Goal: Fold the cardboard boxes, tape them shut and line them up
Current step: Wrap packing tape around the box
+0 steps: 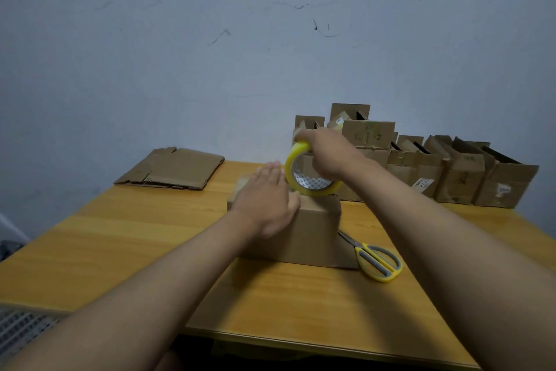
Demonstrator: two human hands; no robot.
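Two bare hands work over one small cardboard box (304,232) near the middle of a wooden worktop (120,238), seen from a head cam looking down. L hand (267,202) lies flat on the box top, fingers (272,170) straight and together, pressing the flaps down. R hand (326,154) grips a yellow tape roll (310,178), fingers curled over its rim; the roll stands upright w/ its lower edge touching the box top, just beside the L fingertips. Can't tell if the tape end is already stuck down.

Step in hand, prob.: taping the top seam. To do it well: keep the L palm holding the flaps level and shut, run the roll straight along the seam w/ steady tension, carry tape over both edges, then rub it flat.

Yellow-handled scissors (377,259) lie by the box's right side, near enough to cut with. Row of finished boxes (457,172) sits along the far right edge; flat unfolded cardboard (174,169) waits at the far left corner.
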